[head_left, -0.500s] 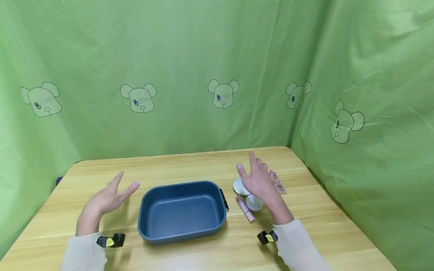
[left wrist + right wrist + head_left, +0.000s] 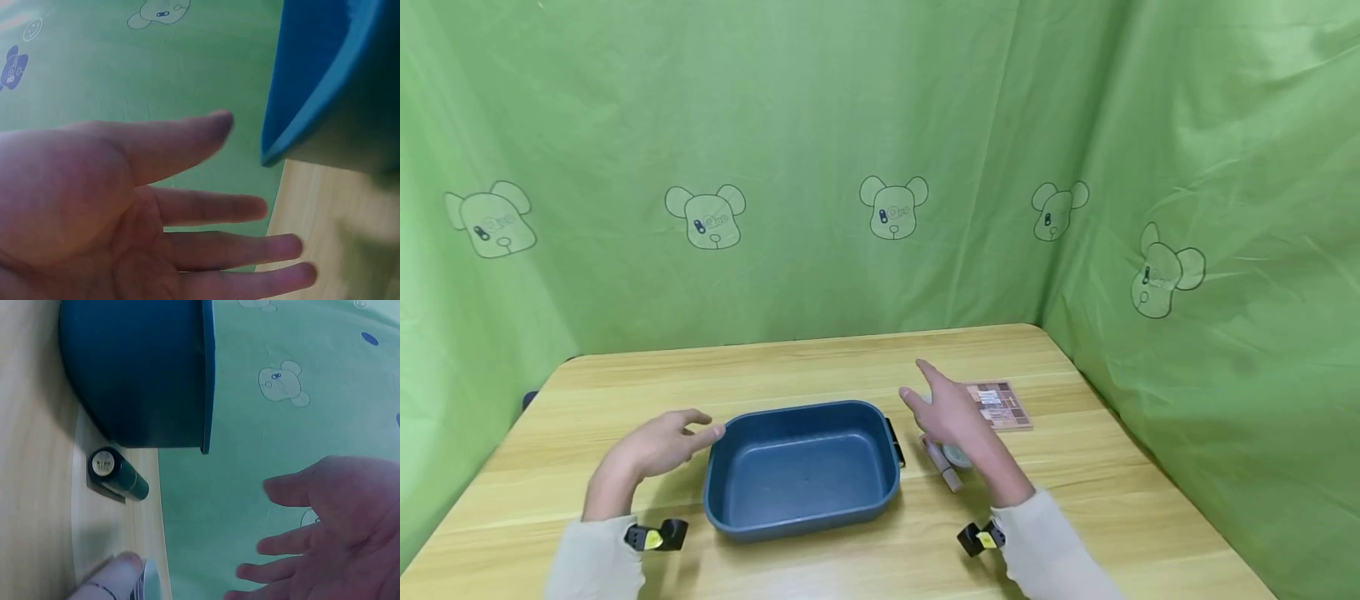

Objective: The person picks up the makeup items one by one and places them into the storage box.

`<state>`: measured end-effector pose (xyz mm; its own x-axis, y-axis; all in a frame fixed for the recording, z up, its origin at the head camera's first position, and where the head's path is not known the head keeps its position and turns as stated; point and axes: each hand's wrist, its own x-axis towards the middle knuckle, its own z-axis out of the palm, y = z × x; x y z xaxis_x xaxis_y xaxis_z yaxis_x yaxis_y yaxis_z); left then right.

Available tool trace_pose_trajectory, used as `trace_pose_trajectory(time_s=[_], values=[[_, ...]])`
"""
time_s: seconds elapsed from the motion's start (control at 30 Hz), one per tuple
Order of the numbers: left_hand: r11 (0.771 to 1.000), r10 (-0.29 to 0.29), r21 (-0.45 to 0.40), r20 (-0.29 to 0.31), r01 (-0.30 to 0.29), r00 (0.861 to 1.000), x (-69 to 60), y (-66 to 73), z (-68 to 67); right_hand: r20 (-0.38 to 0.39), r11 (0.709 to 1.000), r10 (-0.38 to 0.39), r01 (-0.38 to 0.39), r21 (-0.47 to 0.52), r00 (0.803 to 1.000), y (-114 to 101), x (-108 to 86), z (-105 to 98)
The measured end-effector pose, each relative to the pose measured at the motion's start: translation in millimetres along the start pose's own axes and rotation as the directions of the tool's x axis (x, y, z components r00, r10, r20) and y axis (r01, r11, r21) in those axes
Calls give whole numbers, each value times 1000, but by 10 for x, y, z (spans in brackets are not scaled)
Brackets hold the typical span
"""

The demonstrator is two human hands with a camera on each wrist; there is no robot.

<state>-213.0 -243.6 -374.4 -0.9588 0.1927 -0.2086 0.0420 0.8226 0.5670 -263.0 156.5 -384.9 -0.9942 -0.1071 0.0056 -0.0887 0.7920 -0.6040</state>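
In the head view, the tray [image 2: 805, 479] is sitting near the middle of the wooden surface [image 2: 805, 377], its open top facing up and its long axis running left to right, the right end lying slightly farther from the person. The left hand [image 2: 658, 446] is hovering at the tray's left end, its thumb tip overlapping the rim in this view. The right hand [image 2: 953, 417] is hanging to the right of the tray, pointing forward and to the left, and is partly covering the small things there. The pink tube [image 2: 943, 468] is lying nearer the person, its long axis slanting from far left to near right. The jar [image 2: 957, 457] is resting just beside it, and the palette [image 2: 1009, 406] is lying flat to the right of the hand. A green curtain [image 2: 805, 117] is hanging behind.

In the left wrist view, the left grip is showing spread, thumb well apart from straight fingers. A gap is separating the thumb from the tray's corner.

In the right wrist view, the right grip is also showing spread. The black tube [image 2: 122, 476] is lying near the tray, its labelled end facing the camera and its long axis slanting down to the right.
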Motion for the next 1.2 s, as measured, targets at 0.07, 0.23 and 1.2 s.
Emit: trace_pose_trajectory(time_s=[0.07,0.23,1.2], values=[[1000,-2,-22,20,2,1000,-4,18,7,24,1000,-5,5,-3,1000,-18,-19,29],[998,5,-63,60,-2,998,-20,65,17,43,999,-49,49,-13,998,-66,-46,117],[905,56,-425,90,-12,994,78,-71,162,195,990,-140,138,25,971,-163,-110,287]])
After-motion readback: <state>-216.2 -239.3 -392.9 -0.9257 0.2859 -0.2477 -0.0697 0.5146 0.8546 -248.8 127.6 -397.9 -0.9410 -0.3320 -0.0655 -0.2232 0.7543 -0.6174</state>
